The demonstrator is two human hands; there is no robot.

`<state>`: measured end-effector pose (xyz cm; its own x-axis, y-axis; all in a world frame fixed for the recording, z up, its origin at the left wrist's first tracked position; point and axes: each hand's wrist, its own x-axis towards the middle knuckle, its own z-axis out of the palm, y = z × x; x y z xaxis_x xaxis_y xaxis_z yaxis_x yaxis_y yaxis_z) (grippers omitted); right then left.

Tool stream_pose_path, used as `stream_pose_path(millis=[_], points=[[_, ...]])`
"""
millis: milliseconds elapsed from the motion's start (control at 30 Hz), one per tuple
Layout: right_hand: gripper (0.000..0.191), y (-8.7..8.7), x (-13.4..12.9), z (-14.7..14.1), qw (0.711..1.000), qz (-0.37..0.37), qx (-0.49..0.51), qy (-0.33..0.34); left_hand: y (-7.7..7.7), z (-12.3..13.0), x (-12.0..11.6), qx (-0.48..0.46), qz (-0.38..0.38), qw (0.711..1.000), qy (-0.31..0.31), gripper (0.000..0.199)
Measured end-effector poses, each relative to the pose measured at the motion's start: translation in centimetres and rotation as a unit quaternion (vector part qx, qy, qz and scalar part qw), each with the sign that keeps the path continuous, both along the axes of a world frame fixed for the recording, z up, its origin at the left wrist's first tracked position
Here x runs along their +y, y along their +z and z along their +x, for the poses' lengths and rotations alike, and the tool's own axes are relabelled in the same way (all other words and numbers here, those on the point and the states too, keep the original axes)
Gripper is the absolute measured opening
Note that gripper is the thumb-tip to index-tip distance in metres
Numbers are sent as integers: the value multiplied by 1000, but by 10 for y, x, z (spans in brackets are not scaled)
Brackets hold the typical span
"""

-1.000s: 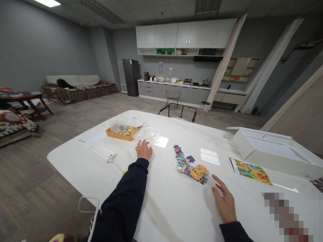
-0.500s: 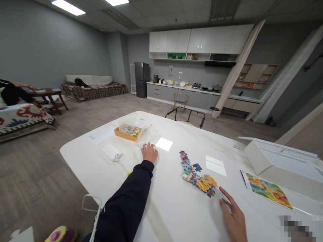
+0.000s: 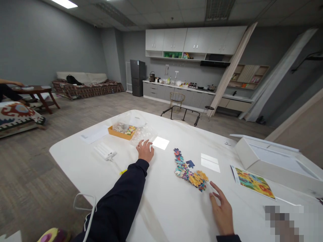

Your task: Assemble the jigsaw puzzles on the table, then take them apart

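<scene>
While spread and empty | left hand [image 3: 145,151] beside 1 plastic bag [image 3: 143,132] | right hand [image 3: 221,211] beside 1 jigsaw-piece heap [image 3: 188,173]

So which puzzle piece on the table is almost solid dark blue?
The dark blue piece sticking out right of the pile, above the yellow pieces; the others are multicoloured or yellow.

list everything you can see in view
table: 1, white, mid-room
jigsaw pieces: many, multicoloured, loose strip on table
tray: 1, orange, far part of table
plastic bag: 1, clear, beside tray
power strip: 1, white, on table
paper sheet: 1, white, near tray
picture sheet: 1, multicoloured, right on table
open box: 1, white, right on table
sofa: 1, patterned, far wall
fridge: 1, dark grey, back wall
left hand: 1, open on table, near bag
right hand: 1, open on table, near pieces
</scene>
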<state>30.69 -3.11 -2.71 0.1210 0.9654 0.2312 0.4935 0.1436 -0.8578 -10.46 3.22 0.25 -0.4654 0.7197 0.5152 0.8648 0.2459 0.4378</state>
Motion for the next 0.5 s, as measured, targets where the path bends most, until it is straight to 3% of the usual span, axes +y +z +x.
stream_pose_path(millis=[67,133,267,367,500], points=[[55,0,0,-4,999,42,-17,13,2,15,-3,-9,18,998,-54,23],[53,0,0,-9,993,100,-52,41,1,38,-8,-23,29,987,-156,25],[60,-2,6,-24,964,178,-164,108,-12,100,-23,-37,24,920,-390,40],[60,-11,19,-32,942,175,-238,157,-24,141,-30,-30,2,893,-448,70],[53,-23,52,-34,934,166,-272,162,-34,166,-16,-39,1,892,-451,44]])
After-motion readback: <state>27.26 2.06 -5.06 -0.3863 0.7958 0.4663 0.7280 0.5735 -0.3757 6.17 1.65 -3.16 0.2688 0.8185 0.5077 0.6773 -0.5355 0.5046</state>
